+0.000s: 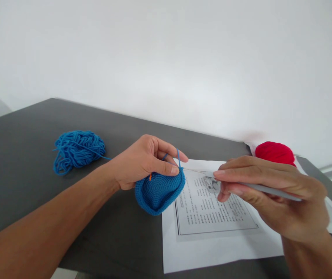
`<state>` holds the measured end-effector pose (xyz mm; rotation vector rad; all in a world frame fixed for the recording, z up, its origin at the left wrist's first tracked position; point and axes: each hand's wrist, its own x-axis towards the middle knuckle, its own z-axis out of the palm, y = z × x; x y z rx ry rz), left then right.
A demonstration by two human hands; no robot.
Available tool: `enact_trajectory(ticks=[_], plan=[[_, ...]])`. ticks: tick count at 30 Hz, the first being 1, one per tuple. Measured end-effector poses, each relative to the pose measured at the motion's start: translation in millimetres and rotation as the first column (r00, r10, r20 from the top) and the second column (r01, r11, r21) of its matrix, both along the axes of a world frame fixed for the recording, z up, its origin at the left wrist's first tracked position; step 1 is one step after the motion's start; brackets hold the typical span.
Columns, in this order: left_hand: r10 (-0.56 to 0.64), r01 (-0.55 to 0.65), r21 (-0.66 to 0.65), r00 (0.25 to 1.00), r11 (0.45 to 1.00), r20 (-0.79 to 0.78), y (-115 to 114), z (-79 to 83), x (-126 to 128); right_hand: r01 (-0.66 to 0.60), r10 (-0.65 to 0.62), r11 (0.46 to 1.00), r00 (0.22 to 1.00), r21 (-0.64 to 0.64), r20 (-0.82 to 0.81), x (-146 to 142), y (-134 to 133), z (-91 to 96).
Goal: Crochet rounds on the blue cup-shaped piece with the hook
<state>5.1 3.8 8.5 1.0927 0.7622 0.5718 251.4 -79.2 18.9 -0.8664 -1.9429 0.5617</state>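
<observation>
A round, cupped piece of blue crochet (pixel 157 190) hangs from my left hand (pixel 147 161), its rim pinched between thumb and fingers. Blue working yarn (pixel 178 158) runs up from that edge over my left index finger. A small orange marker (pixel 150 177) shows on the piece near my thumb. In my right hand (pixel 273 193) is a crochet hook (pixel 266 189) with a grey handle, gripped by thumb and fingers. Its thin metal shaft points left and its tip meets the crochet's upper right edge. Whether a loop sits on the tip is too small to tell.
A loose skein of blue yarn (pixel 78 149) lies on the dark grey table (pixel 119 128) at the left, its strand leading toward my left hand. Under my hands is a printed sheet (pixel 212 248). A red yarn ball (pixel 273 152) stands behind my right hand, before the white wall (pixel 166 62).
</observation>
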Motion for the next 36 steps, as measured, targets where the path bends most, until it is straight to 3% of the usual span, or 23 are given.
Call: enact_trajectory(ticks=[4, 8, 13, 18, 22, 27, 31, 36], plan=[[-0.024, 0.024, 0.019, 1.000, 1.000, -0.002, 1, -0.9, 0, -0.014, 0.009, 0.998, 0.997, -0.061, -0.081, 1, 0, -3.2], [-0.036, 0.036, 0.016, 0.999, 0.999, 0.015, 1, -0.8, -1, -0.058, -0.027, 0.962, 0.952, -0.266, -0.306, -2, 4, -9.3], [-0.022, 0.020, 0.031, 0.998, 0.999, 0.058, 1, -0.4, -1, -0.198, -0.141, 0.860, 0.794, -0.471, -0.591, -14, 12, -15.1], [0.137, -0.144, 0.132, 0.989, 0.981, 0.061, -3, -3.4, 5, -0.294, -0.273, 0.782, 0.631, -0.550, -0.726, -42, 15, -26.3], [0.234, -0.232, 0.198, 0.972, 0.952, 0.013, -12, -9.4, 15, -0.239, -0.285, 0.818, 0.622, -0.523, -0.730, -60, 13, -34.6], [0.267, -0.280, 0.184, 0.959, 0.942, 0.093, -21, -13.0, 23, -0.153, -0.294, 0.862, 0.624, -0.482, -0.724, -59, 14, -35.9], [0.292, -0.315, 0.209, 0.947, 0.926, 0.135, -23, -12.7, 27, -0.152, -0.284, 0.870, 0.622, -0.469, -0.729, -58, 15, -35.6], [0.316, -0.319, 0.282, 0.947, 0.905, 0.058, -26, -14.9, 27, -0.150, -0.280, 0.873, 0.625, -0.463, -0.729, -57, 13, -37.7]])
